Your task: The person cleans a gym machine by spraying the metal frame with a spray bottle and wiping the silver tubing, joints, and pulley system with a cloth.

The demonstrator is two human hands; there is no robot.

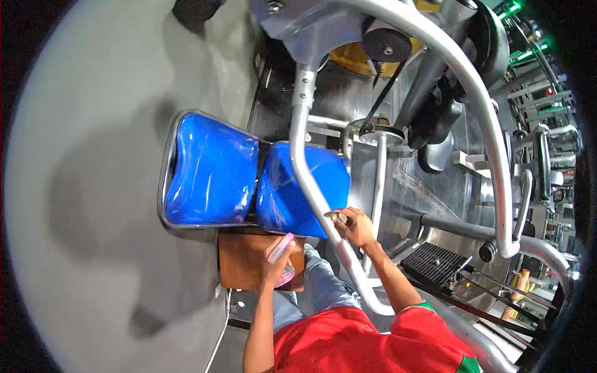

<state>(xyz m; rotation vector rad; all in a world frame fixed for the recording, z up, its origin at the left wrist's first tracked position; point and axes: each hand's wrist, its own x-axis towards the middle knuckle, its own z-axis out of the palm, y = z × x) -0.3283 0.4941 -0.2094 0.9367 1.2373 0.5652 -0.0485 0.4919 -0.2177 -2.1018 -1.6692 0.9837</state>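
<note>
My left hand [273, 264] is closed around a pink spray bottle [286, 276], above a brown wooden box or stool. My right hand [359, 229] is closed on a bunched greyish cloth [337, 217], pressed against the silver metal tube [309, 177] of a gym machine. Much of the cloth is hidden by the fingers. Just beyond my hands is a blue padded seat [298, 186], partly crossed by the tube. Left of it stands a blue backrest [214, 171] with a dark rim.
A grey wall [106, 186] rises on the left, bearing shadows. The brown wooden box [236, 261] is beside my legs. Across the upper right arches a thick silver frame [479, 93]. A ridged black footplate [435, 262] lies to the right, with more gym equipment [547, 168] behind.
</note>
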